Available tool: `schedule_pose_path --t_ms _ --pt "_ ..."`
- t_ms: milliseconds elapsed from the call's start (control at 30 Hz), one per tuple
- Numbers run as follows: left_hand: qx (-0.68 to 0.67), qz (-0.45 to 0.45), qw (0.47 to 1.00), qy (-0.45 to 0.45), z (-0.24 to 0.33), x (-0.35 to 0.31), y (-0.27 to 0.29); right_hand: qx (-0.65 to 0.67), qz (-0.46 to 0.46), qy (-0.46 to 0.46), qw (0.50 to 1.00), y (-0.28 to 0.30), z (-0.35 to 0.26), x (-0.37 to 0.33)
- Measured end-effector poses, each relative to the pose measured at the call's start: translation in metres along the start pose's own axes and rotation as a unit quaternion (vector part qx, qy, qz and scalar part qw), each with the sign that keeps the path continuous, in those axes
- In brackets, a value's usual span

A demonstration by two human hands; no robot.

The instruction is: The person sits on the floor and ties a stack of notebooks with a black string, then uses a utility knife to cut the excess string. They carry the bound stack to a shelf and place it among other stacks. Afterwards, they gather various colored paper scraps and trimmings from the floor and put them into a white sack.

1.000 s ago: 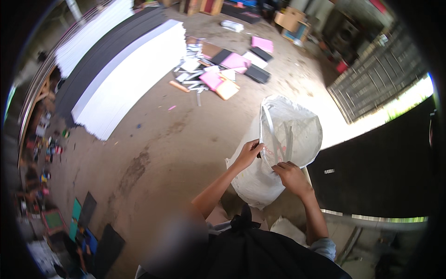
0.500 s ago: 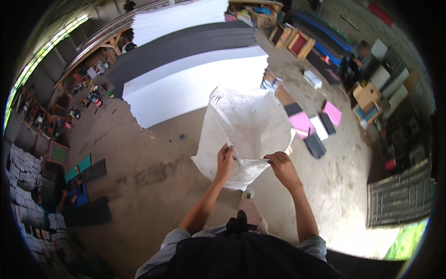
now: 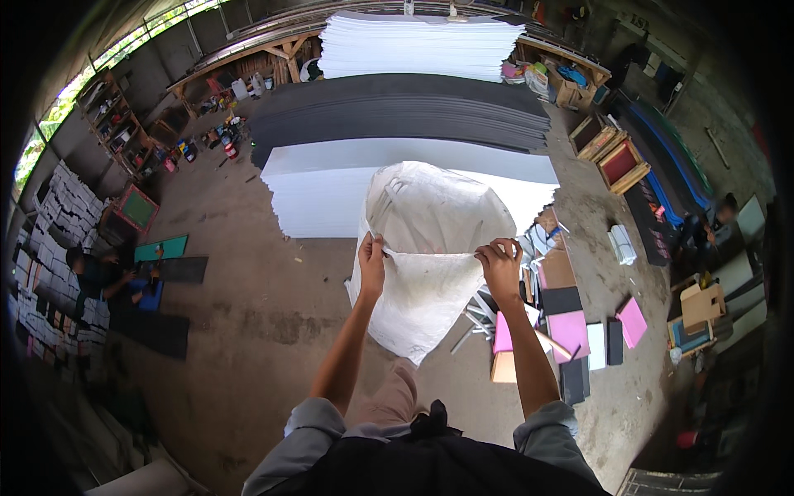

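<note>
A large white woven sack (image 3: 426, 293) hangs in front of me with its mouth gaping and its bottom narrowing to a low corner. My left hand (image 3: 371, 264) pinches the near rim at its left end. At the right end of that rim, the fingers of my right hand (image 3: 499, 266) are closed on the edge. Between the two hands the rim is drawn nearly straight. The far side of the mouth stands up, showing the pale inner wall. I cannot see the sack's bottom inside.
Beyond the sack lie stacks of white sheets (image 3: 322, 194) and black sheets (image 3: 397, 107). Pink pieces (image 3: 566, 333) and offcuts cover the floor at right. One person (image 3: 91, 277) sits at far left beside piled white blocks (image 3: 62, 223); another person (image 3: 724, 217) is at far right.
My view has swung, so the room appears shifted right and lower. My hands have moved apart, the left one going left, and the sack's near rim is now stretched straight between them.
</note>
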State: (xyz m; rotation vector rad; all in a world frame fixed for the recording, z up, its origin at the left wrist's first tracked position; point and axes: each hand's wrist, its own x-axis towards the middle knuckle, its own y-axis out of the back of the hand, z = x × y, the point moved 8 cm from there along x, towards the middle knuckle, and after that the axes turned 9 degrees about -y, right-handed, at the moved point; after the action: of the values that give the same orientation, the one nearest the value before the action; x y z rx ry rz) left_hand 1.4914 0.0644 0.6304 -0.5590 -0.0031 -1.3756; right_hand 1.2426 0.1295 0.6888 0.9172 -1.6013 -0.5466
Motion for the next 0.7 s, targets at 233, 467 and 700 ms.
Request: schedule_pose_path --t_ms 233,467,700 --pt "-0.013 0.044 0.998 0.037 -0.093 0.108 -0.030 0.012 -0.030 -0.029 0.999 -0.100 0.056 0.115" --pt "0.012 0.062 0.997 0.046 -0.144 0.193 -0.044 0.074 -0.046 -0.019 0.996 -0.159 0.079 0.210" --pt "0.133 0.081 0.981 0.113 -0.251 0.208 -0.026 0.083 -0.164 -0.120 0.976 -0.271 0.136 0.219"
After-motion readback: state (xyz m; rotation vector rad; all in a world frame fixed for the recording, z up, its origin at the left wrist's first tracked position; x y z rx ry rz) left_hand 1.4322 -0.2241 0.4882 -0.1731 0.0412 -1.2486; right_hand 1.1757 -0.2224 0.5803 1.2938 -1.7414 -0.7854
